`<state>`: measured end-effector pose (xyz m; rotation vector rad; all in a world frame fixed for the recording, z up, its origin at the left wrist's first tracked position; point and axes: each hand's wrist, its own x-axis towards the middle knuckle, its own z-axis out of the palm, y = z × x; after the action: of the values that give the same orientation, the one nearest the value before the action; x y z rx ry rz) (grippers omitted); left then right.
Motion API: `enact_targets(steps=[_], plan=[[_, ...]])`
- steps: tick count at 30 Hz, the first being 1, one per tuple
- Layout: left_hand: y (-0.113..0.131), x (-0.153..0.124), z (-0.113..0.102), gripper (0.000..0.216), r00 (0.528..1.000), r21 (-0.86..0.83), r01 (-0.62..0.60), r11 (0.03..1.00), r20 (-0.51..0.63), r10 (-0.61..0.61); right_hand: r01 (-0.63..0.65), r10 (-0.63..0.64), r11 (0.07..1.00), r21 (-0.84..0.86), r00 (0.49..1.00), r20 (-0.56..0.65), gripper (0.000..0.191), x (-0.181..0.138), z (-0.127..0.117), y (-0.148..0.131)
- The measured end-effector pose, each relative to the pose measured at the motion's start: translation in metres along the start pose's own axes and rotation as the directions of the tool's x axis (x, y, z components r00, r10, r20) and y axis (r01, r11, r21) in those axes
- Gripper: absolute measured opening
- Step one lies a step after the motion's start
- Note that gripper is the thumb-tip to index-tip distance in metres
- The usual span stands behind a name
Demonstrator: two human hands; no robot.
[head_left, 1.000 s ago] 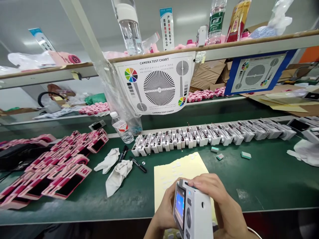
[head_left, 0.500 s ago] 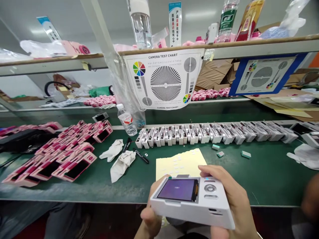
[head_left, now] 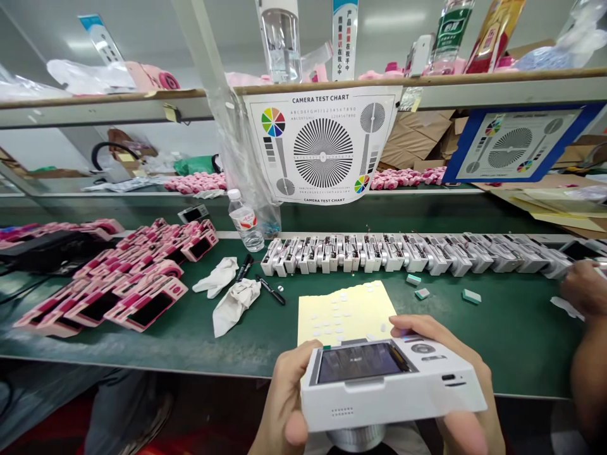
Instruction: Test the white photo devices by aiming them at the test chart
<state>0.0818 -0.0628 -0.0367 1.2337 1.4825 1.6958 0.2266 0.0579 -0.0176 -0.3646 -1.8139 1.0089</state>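
Observation:
A white digital camera [head_left: 384,392] is held between my two hands, its screen side tilted up toward me and its lens barrel pointing down and away. My left hand [head_left: 287,392] grips its left end, thumb at the near lower side. My right hand [head_left: 467,379] wraps the right end, with the index finger lying along the far top edge near the buttons. The lit screen [head_left: 360,361] shows a dark picture with a small pale mark in the middle. Just beyond the camera lies a yellow sheet [head_left: 351,303] with small white stickers.
A row of opened white cameras [head_left: 351,254] stretches across the bench. Pink cameras [head_left: 142,291] are piled left, beside white cloths [head_left: 234,303], a black marker [head_left: 270,289] and a water bottle [head_left: 245,221]. A test chart [head_left: 323,148] hangs ahead. Another person's hand [head_left: 585,287] is at right.
The camera in my hands has moved right and tipped, so its lens barrel shows below. Its screen turned from purple to dark. At right, another person's hand has come over the bench.

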Motion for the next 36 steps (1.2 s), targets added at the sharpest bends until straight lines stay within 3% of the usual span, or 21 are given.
enact_targets(steps=[8, 13, 16, 19, 21, 25, 28, 30, 33, 36], plan=[[0.018, 0.003, 0.004, 0.074, 0.998, 0.163, -0.047, 0.986, -0.038, 0.054, -0.083, 0.079, 0.992, 0.099, 0.996, 0.043, 0.069, -0.006, -0.002, 0.013], [0.018, 0.004, 0.005, 0.072, 0.999, 0.073, -0.050, 0.996, 0.000, 0.050, -0.102, 0.090, 0.988, 0.114, 0.991, 0.101, 0.066, -0.007, -0.003, 0.022], [0.005, 0.004, 0.000, 0.066, 0.992, -0.091, 0.065, 0.994, 0.113, -0.054, -0.088, 0.074, 0.992, 0.091, 0.986, 0.149, 0.053, -0.003, -0.002, 0.036], [-0.020, -0.003, -0.006, 0.066, 0.921, -0.307, 0.316, 0.897, 0.327, -0.213, -0.030, 0.013, 0.998, 0.058, 0.961, 0.275, 0.045, 0.005, 0.001, 0.047], [-0.041, -0.010, -0.007, 0.068, 0.880, -0.375, 0.411, 0.831, 0.400, -0.255, 0.023, -0.030, 0.999, 0.023, 0.923, 0.383, 0.043, 0.010, 0.007, 0.050], [-0.072, -0.029, -0.008, 0.070, 0.911, -0.498, 0.406, 0.766, 0.292, -0.292, 0.039, -0.024, 0.999, -0.014, 0.817, 0.577, 0.050, 0.016, 0.027, 0.046], [-0.080, -0.044, -0.015, 0.069, 0.919, -0.594, 0.387, 0.705, 0.189, -0.345, 0.001, -0.004, 1.000, 0.004, 0.749, 0.662, 0.066, 0.023, 0.044, 0.046], [-0.081, -0.053, -0.024, 0.063, 0.919, -0.660, 0.346, 0.667, 0.097, -0.381, -0.057, 0.033, 0.998, 0.016, 0.754, 0.656, 0.066, 0.032, 0.060, 0.054], [-0.079, -0.067, -0.042, 0.058, 0.912, -0.701, 0.244, 0.670, -0.070, -0.405, -0.131, 0.170, 0.985, -0.109, 0.792, 0.586, 0.047, 0.049, 0.101, 0.074], [-0.076, -0.083, -0.061, 0.061, 0.887, -0.657, 0.117, 0.745, -0.269, -0.376, -0.042, 0.165, 0.978, -0.204, 0.758, 0.631, 0.025, 0.062, 0.163, 0.094]])
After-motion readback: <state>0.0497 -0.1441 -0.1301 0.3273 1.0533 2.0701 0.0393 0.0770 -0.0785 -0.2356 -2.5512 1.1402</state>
